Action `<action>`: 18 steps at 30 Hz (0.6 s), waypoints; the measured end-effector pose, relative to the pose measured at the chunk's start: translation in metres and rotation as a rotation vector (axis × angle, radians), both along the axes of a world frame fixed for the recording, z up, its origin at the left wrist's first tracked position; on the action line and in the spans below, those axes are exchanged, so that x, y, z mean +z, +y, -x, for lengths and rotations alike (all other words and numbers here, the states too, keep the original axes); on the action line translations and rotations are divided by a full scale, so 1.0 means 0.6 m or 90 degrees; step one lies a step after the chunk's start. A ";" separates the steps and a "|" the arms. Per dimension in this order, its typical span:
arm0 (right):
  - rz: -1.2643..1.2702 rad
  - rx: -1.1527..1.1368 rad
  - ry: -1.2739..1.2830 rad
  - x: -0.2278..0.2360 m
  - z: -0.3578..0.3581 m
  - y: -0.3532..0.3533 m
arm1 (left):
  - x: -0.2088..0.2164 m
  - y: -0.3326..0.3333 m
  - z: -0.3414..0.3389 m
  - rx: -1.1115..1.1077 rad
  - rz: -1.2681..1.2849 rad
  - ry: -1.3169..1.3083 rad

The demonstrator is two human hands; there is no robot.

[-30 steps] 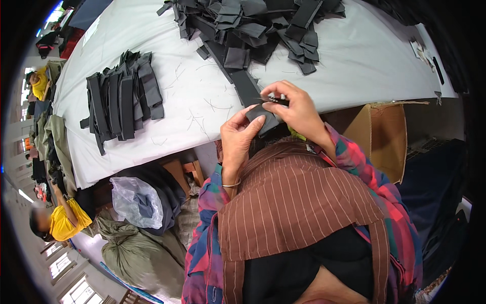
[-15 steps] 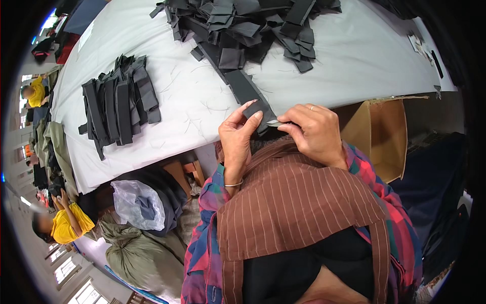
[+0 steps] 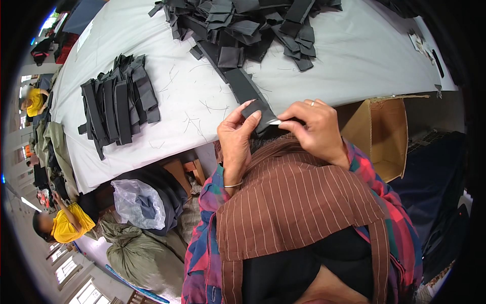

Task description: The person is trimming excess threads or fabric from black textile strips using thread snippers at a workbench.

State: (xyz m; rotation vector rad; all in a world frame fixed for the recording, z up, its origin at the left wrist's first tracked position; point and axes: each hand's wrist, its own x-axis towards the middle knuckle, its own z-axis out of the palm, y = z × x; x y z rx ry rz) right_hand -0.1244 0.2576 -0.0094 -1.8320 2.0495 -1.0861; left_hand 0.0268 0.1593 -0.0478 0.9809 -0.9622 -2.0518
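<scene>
At the table's near edge, my left hand [image 3: 236,139] pinches the end of a dark grey fabric strip [image 3: 260,117] between thumb and fingers. A longer run of the dark fabric [image 3: 242,85] stretches from there toward the heap. My right hand [image 3: 316,129] is closed around a small cutting tool [image 3: 275,121], of which only a pale, pointed metal tip shows; the rest is hidden in the fingers. That tip touches or nearly touches the strip's right edge, just beside my left thumb.
A loose heap of dark fabric pieces [image 3: 238,25] lies at the far side of the white-covered table [image 3: 187,109]. Strips in a neater pile [image 3: 119,101] lie at left. Under the edge are a cardboard box [image 3: 387,137] and a plastic bag [image 3: 139,205]. A person in yellow [image 3: 73,223] is at far left.
My right hand has risen slightly, and the metal tip has turned at the strip's edge. My left hand keeps its pinch, almost still. The person in yellow has shifted an arm.
</scene>
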 end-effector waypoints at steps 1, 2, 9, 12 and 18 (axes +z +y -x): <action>-0.008 -0.011 -0.075 0.002 0.007 0.001 | 0.003 0.000 -0.001 0.011 -0.010 -0.006; -0.016 -0.022 -0.150 0.004 0.013 0.002 | 0.003 -0.001 -0.003 0.013 -0.010 -0.006; -0.093 -0.008 -0.261 -0.002 0.023 0.007 | -0.002 -0.006 -0.012 0.013 -0.013 0.010; -0.109 -0.011 -0.257 -0.001 0.019 0.005 | -0.012 -0.009 -0.018 0.002 -0.005 0.009; -0.089 -0.003 -0.162 -0.007 0.021 0.000 | -0.015 -0.011 -0.022 -0.007 0.000 0.008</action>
